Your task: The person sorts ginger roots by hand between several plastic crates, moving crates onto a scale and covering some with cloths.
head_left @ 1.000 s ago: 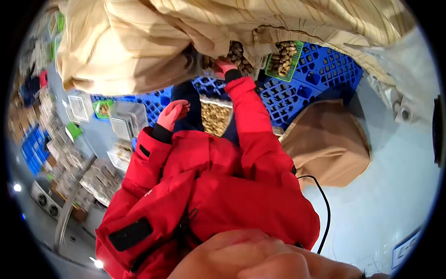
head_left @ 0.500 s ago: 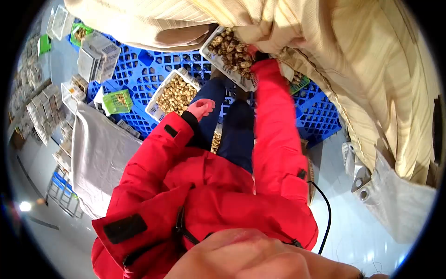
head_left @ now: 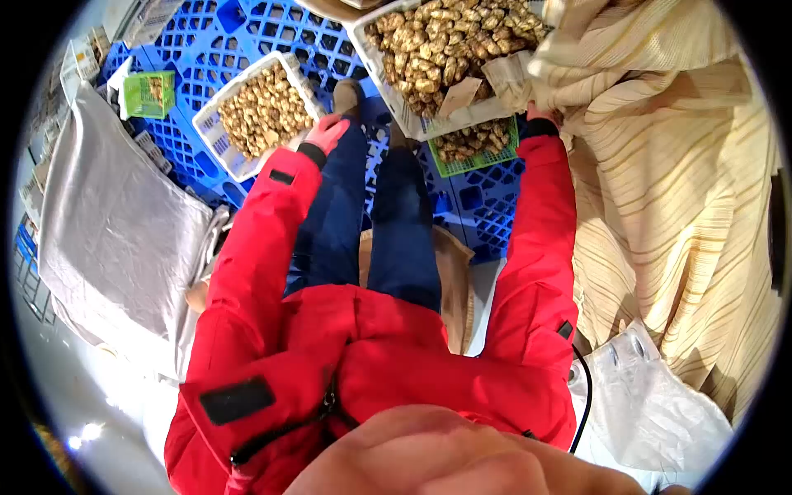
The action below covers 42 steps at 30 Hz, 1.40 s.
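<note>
Blue plastic pallets (head_left: 231, 15), latticed with openings, lie across the view from about 10 o'clock round to 1 o'clock. A small white basket (head_left: 216, 151) of lumpy brown-and-cream pieces rests on them between 10 and 11 o'clock, tilted in the view. At 10 o'clock sits a small green basket (head_left: 134, 97); at 1 o'clock, a larger green basket (head_left: 478, 162), partly covered by a big white crate (head_left: 462, 120). What carries that crate is hidden. A shoe (head_left: 350, 95) stands on the pallets near 11:30. Pale floor (head_left: 107, 388) shows at 8 o'clock.
</note>
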Tool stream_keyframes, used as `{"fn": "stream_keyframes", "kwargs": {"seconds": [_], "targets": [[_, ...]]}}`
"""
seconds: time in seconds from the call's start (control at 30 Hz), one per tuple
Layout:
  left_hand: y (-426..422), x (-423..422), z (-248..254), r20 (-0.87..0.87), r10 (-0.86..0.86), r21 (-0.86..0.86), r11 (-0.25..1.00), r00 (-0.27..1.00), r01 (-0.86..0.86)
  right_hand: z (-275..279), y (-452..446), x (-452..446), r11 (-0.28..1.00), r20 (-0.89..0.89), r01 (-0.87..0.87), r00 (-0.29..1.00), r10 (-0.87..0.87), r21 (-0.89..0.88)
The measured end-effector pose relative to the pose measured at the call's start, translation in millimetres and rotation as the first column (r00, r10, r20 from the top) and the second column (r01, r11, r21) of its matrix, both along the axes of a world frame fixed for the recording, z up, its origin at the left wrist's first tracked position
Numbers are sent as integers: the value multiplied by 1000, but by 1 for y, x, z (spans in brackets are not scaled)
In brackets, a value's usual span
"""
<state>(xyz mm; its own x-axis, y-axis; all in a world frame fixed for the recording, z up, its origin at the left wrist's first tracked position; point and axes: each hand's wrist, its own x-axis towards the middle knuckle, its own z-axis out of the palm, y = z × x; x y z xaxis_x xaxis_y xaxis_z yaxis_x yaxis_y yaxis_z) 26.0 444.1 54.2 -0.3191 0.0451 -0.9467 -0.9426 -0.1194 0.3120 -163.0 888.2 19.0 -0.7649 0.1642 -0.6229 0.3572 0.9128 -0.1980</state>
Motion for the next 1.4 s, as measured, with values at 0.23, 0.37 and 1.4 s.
{"fn": "stream_keyframes", "kwargs": {"seconds": [0.23, 0.37, 1.4], "targets": [[82, -40, -104, -193, 48, -72, 995, 980, -63, -11, -90, 31, 889, 364, 161, 931, 7, -428], [89, -34, -163, -10, 130, -121, 984, 991, -130, -28, -80, -32, 983, -261, -171, 954, 148, -68], [-45, 30, -117, -119, 70, -209, 973, 990, -94, -60, 11, -6, 786, 66, 464, 874, -482, -409]]}}
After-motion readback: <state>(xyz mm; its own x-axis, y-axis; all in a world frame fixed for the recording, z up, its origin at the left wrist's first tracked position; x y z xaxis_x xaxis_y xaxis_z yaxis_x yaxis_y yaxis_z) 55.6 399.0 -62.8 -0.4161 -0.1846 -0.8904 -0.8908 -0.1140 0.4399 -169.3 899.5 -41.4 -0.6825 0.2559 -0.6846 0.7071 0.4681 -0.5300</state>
